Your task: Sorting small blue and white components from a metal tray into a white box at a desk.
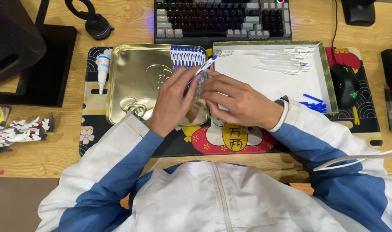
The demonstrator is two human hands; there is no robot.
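Note:
My left hand (172, 103) and my right hand (239, 103) meet over the desk mat, both closed on one white pen with a blue cap (204, 66) that points up and right. Behind my left hand a row of finished pens with blue caps (187, 58) lies in a shallow gold metal tray (133, 81). To the right, a white tray with a green rim (329, 81) holds several clear pen barrels (286, 58) at its far side and several small blue parts (314, 104) near my right wrist.
A keyboard (221, 19) lies at the far edge. A black mouse (344, 83) sits right of the trays. A small white bottle (103, 68) lies left of the gold tray. A patterned desk mat (230, 139) lies underneath. A dark monitor stand (41, 64) stands far left.

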